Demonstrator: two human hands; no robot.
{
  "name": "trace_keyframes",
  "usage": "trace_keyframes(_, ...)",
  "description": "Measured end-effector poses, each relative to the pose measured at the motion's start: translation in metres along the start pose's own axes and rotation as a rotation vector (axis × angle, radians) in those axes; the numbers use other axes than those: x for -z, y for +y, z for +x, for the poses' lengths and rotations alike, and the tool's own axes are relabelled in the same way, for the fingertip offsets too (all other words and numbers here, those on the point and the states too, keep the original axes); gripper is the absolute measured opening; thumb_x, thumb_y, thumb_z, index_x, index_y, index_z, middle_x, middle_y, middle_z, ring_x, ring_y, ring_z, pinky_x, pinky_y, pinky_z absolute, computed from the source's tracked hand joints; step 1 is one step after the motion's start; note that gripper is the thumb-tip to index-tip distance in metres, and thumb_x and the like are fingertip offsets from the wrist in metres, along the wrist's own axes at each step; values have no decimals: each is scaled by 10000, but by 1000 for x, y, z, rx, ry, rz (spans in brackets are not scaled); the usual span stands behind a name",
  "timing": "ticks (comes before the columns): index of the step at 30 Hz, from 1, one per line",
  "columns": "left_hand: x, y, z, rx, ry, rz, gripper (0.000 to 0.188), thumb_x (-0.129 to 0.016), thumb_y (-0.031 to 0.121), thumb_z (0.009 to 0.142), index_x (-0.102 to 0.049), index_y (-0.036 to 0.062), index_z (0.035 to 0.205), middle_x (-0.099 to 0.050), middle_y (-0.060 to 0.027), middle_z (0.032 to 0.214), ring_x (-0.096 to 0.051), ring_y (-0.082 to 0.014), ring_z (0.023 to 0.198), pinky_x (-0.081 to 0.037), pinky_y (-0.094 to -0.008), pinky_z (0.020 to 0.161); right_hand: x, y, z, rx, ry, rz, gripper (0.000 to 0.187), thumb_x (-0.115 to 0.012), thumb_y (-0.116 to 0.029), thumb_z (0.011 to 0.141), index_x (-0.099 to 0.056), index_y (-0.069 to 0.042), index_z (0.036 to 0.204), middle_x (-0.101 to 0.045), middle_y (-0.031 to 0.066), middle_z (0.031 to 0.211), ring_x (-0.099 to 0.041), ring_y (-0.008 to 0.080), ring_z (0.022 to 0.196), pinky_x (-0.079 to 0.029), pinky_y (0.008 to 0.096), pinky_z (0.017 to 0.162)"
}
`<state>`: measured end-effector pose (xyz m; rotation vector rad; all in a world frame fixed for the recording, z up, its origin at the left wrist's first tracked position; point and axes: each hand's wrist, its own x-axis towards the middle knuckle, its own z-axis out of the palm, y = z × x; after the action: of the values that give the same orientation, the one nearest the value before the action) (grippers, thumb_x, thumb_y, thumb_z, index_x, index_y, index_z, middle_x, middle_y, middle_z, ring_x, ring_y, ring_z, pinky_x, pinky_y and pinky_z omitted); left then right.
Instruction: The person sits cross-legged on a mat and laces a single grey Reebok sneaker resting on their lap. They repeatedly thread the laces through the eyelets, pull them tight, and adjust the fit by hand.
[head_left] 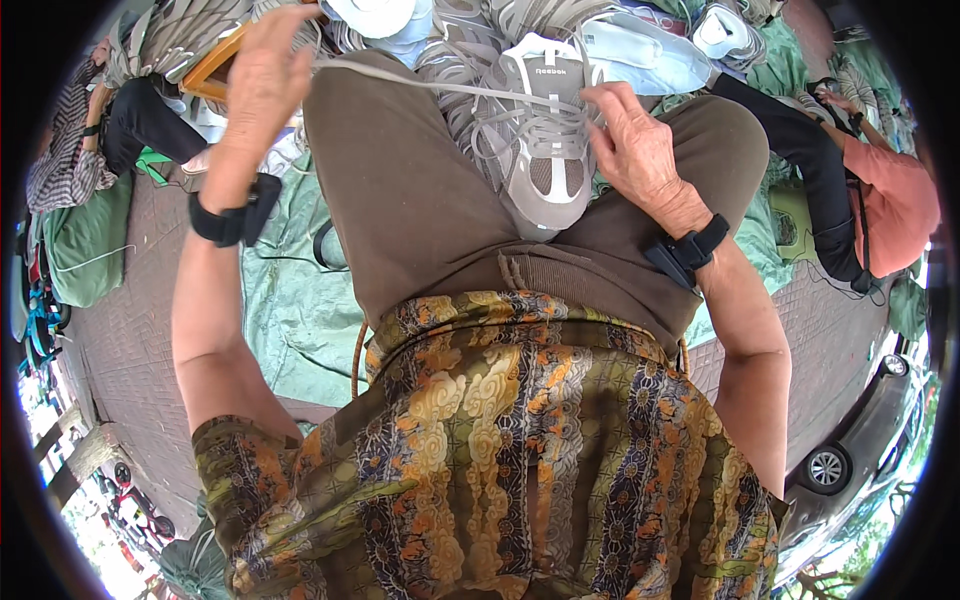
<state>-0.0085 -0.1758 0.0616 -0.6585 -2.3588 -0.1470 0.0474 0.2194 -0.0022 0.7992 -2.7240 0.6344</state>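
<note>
Head cam: patterned shirt [530,430], brn trousers [410,180], knees apart.
Sneaker [546,150]: gry/wht, btwn thighs, toe twd shirt; what it rests on hidden.
L hand [268,80]: nr L knee, blurred, fingers pinching shoelace [460,89] drawn taut from sneaker.
R hand [643,150]: fingers curled at sneaker's R eyelet edge; can't tell if gripping.
Shoe pile [460,65]: mostly gry, beyond knees.
Tarp [300,345]: grn, beside legs; near edge meets brick paving [140,330].
Co-workers: coral top [895,205] R, checked sleeve [65,165] L.
</note>
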Motion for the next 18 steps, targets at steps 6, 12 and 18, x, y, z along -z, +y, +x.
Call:
trace_keyframes(6, -43, 158, -17, 135, -418, -568, 295, -641, 190, 810, -632, 115, 1096, -665, -126, 998, -631, -341, 923, -522, -423, 789, -14, 14, -1, 111, -95, -44, 138, -608, -49, 859, -574, -50, 992, -571, 106, 1011, -627, 327, 824, -516, 419, 694)
trace_keyframes(12, -92, 194, -9, 119, -461, -510, 171, -621, 159, 812, -592, 5, 881, -630, -159, 869, -632, -345, 865, -509, -452, 748, -13, 34, 6, 9, -100, 219, 90, -609, -88, 897, -563, -24, 940, -573, 112, 781, -590, 274, 708, -488, 378, 647)
trace_keyframes(18, -103, 190, -3, 54, -407, -484, 131, -603, 117, 806, -546, 3, 840, -619, -171, 848, -634, -354, 826, -509, -458, 732, -3, 48, 18, -100, -132, 314, 143, -622, -141, 917, -562, -18, 877, -563, 98, 668, -491, 201, 583, -454, 358, 596)
